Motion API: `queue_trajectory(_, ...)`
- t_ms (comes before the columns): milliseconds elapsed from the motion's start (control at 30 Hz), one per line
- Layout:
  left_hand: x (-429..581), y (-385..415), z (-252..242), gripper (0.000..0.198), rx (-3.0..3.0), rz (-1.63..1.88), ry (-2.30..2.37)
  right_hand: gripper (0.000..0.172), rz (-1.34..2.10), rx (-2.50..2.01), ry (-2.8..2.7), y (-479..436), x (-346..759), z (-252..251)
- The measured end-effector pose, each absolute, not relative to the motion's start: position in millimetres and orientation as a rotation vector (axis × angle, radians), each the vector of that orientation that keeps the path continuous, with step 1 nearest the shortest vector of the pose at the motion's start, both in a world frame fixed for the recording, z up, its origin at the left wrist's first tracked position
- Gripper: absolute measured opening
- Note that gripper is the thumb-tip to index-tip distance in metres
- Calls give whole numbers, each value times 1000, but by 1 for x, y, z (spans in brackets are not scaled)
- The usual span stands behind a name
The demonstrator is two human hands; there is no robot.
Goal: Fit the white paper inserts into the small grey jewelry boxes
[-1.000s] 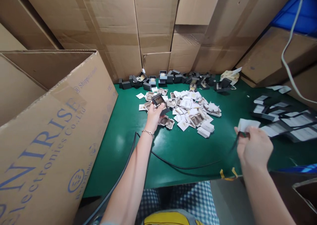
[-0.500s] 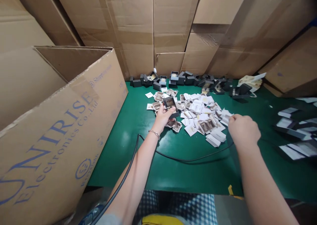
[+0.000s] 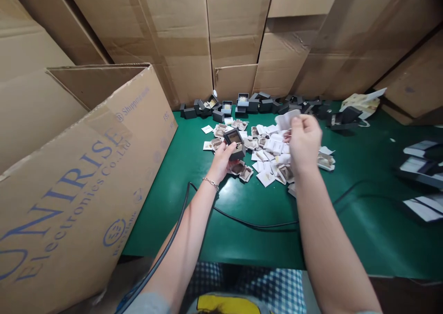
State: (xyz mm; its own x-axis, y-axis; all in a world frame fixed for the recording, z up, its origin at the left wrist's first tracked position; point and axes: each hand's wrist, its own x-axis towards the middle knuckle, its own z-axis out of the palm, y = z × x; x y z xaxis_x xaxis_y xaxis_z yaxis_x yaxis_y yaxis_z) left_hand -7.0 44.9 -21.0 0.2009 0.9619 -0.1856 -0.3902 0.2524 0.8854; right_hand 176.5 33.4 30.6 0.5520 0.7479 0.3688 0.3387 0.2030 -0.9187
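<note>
My left hand is closed around a small black hinged box, held with its lid raised. In my right hand, fingers and thumb pinch a thin white card piece above the right side of the heap. That heap of white folded card pieces covers the middle of the green table; some of them show brownish insides. The underside of the black box is partly hidden by my left fingers.
Several black boxes line the back edge before cardboard walls. A large carton stands at left. More black boxes with white pieces lie at right. A black cable crosses the table in front.
My right hand has moved left and farther back, lifting a white card piece over the heap. My left hand still holds the black box, now slightly turned. The view has shifted a little.
</note>
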Motion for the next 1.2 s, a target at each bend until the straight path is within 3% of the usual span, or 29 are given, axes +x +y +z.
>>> queue_trajectory(100,-6,44,-21,37,834,1100,912,28,699,-1225,-953,33,149,10)
queue_trajectory(200,-4,44,-22,40,874,1099,916,34,802,-1182,-885,32,139,-7)
queue_trajectory(600,4,39,-27,46,972,1046,896,17,737,-1143,-938,27,141,-4)
queue_trajectory(1033,1,40,-26,63,1118,1088,875,30,853,-1125,-1050,25,141,-1)
queue_trajectory(1200,-2,38,-23,78,1170,1033,956,21,815,-1178,-1175,24,141,-5)
